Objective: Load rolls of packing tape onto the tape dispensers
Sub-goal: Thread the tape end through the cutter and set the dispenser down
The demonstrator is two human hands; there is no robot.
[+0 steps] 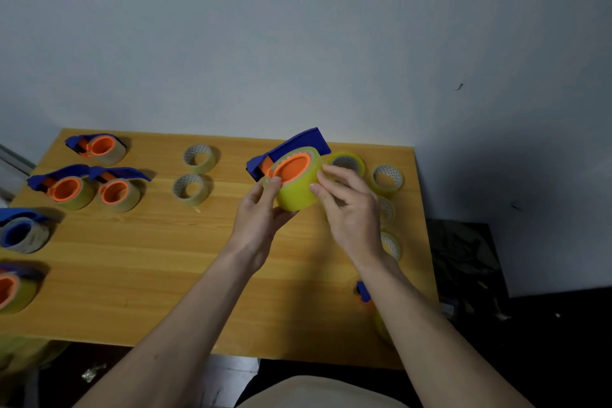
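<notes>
Holding tape roll on dispenser | left hand cups it, right fingers press its side | risk: roll may slip off the orange hub

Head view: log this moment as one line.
left hand: grips yellow tape roll | right hand: fingertips on roll | roll: seated on orange hub of blue plastic dispenser | above wooden table

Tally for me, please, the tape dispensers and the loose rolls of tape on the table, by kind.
Loaded tape dispensers: 6, the last gripped by the left hand
Dispenser mostly hidden by the right forearm: 1
Loose tape rolls: 6
Total: 13
</notes>
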